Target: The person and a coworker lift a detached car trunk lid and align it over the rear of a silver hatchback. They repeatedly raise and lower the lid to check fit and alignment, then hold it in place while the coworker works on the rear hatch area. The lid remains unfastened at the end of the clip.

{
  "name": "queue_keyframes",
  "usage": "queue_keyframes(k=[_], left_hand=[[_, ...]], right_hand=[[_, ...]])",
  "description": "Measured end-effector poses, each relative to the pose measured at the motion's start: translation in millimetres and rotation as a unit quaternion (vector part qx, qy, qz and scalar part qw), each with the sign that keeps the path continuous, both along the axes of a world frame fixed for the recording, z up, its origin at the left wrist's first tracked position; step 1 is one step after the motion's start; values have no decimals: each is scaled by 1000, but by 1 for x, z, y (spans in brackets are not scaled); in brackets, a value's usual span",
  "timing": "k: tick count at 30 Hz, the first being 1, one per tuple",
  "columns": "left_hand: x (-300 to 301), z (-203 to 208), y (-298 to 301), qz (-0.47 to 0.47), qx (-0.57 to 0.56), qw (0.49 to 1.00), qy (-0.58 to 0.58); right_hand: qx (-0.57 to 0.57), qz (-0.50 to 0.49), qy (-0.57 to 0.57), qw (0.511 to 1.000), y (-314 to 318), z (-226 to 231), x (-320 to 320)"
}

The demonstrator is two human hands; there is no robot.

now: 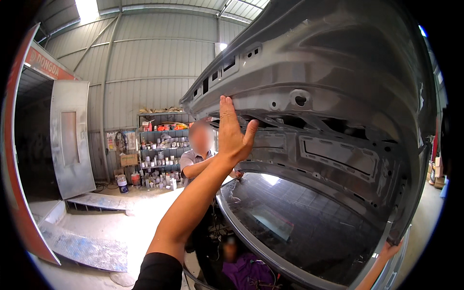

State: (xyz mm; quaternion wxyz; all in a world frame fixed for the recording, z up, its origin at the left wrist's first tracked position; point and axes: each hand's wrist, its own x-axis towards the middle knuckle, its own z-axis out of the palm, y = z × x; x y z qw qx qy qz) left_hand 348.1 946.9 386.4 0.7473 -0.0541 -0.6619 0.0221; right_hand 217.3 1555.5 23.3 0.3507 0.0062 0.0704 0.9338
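Observation:
A large grey car body panel [270, 89], like a hood or trunk lid, slants over me with its ribbed, hole-cut inner side in view. My left hand [234, 130] is raised in front of it, fingers straight up and thumb apart; it appears to press against the panel, though the palm side is hidden. At the lower right, my right hand [389, 251] grips the panel's bottom corner, with part of the fingers hidden. Under the panel lies a dark, glossy car window [299, 227] with reflections on it.
Across the panel stands a co-worker [195, 157], one hand near the window's far edge. Purple clothing [247, 273] shows low beside the car. Shelves of cans and bottles [164, 157] line the back wall. Left are a booth door [72, 140] and metal ramps [87, 246].

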Motion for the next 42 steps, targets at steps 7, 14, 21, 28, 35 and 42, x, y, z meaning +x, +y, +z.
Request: queue_keyframes(k=[7,14,21,28,35,42], left_hand=[[28,7,36,-192,135,956,-176],[40,19,51,-221,-53,972,-55],[45,63,65,-238,-88,967,21],[53,61,89,-227,-108,967,42],[49,74,93,-248,-177,949,75],[43,76,83,-219,-183,955,76]], right_hand=[[29,2,55,998,21,-21,-5],[-7,41,93,995,-20,14,21],[-31,59,92,994,-45,43,40],[-25,67,98,993,-41,42,45],[-50,84,97,991,-52,53,50],[-56,90,101,989,-60,66,64]])
